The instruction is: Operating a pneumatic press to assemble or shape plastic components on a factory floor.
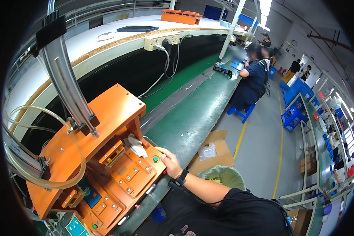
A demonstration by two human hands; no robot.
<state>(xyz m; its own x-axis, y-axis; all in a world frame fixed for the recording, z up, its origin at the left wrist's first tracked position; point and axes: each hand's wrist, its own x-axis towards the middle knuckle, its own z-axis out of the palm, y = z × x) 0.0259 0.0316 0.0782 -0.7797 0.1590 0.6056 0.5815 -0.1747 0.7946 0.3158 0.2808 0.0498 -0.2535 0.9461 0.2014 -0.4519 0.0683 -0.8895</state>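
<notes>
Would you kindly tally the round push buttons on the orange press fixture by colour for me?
Green buttons: 2, one by the right hand at the fixture's right corner and one at the near left corner
Red buttons: 1, small, on the front edge
Total: 3

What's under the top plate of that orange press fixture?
Under the orange top plate sit orange nest blocks and a crumpled white cloth. Further back is shadowed. The right hand rests beside the green button.
</notes>
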